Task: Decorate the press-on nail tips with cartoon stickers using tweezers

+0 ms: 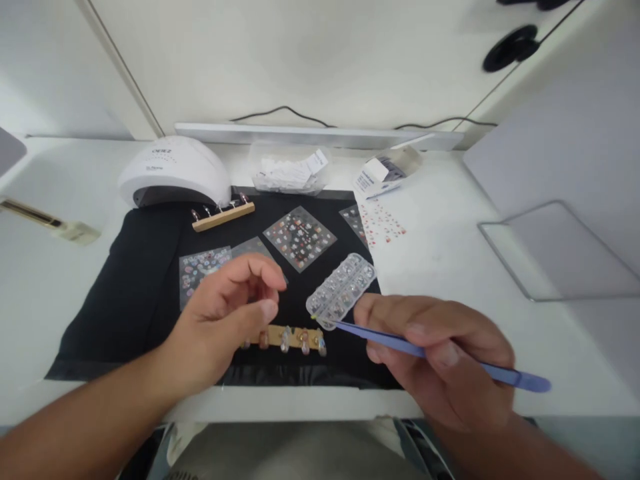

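Note:
My right hand (445, 353) grips purple-blue tweezers (395, 341), their tips pointing left over the near end of a clear compartment case (345, 287) filled with small shiny gems. A tiny yellow-green speck (314, 317) shows by the tips; whether they hold it I cannot tell. My left hand (220, 320) hovers with curled fingers, thumb and index apart and nothing visible between them. Below it, a wooden strip (294, 335) carries several decorated nail tips (285, 340), its left end partly hidden by this hand.
A black mat (145, 267) bears sticker sheets (300, 238) and a second wooden nail-tip strip (223, 217). Behind are a white nail lamp (175, 170), a clear bin of white packets (290, 175) and an opened small box (385, 175). A flat brush (75, 231) lies far left.

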Tool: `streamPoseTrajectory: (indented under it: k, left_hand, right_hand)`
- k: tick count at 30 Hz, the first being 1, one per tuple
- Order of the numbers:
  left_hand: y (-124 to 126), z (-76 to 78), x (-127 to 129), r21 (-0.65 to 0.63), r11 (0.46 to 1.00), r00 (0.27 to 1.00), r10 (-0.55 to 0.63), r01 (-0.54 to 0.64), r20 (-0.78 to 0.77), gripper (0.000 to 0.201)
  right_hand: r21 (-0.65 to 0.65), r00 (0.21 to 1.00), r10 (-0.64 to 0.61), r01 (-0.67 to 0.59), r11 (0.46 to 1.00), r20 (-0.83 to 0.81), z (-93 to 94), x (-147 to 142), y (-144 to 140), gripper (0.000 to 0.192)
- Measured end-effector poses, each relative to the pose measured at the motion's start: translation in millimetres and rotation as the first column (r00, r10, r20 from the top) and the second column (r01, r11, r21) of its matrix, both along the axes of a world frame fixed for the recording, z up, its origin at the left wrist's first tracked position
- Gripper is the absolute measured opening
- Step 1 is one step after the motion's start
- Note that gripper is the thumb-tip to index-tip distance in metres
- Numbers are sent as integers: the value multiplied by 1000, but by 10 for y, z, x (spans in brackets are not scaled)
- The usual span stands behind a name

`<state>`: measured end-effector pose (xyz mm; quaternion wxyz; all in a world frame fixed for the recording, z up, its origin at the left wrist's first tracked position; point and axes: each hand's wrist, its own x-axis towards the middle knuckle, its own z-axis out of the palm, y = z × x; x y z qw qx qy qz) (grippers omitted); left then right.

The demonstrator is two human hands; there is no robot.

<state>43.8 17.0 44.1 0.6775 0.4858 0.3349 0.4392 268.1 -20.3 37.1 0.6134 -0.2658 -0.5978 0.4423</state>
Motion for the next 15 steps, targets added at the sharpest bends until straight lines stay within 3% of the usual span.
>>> streamPoseTrajectory:
  k: [1,2,3,4,6,9,15]
  left_hand:
    - [16,19,-35,60,998,997,12,-7,-77,13]
    - [32,37,-68,244,969,962,34,34,-270,14]
    - [47,50,-96,384,911,889,45,151,-456,15]
    - [60,54,-115,454,848,813,48,273,-580,17]
    - [70,26,-125,472,727,668,23,500,-744,23]
    - [45,-87,-74,458,628,555,48,630,-830,34]
    - [-15,-243,25,486,591,535,107,644,-838,30]
  right_hand:
    - [-25,999,-52,52,998,-13,-38,-11,-97,20]
    - [-51,993,-118,116,992,-28,-94,-29,-204,20]
    - [-92,976,-214,209,974,-43,-163,-53,-317,19]
    - [-122,968,-249,243,962,-33,-242,-83,-429,19]
    - [-131,948,-317,310,942,-33,-402,-143,-630,24]
    - [-124,925,-381,376,918,-13,-565,-202,-827,25]
    - [-207,904,-414,427,880,104,-569,-196,-883,22]
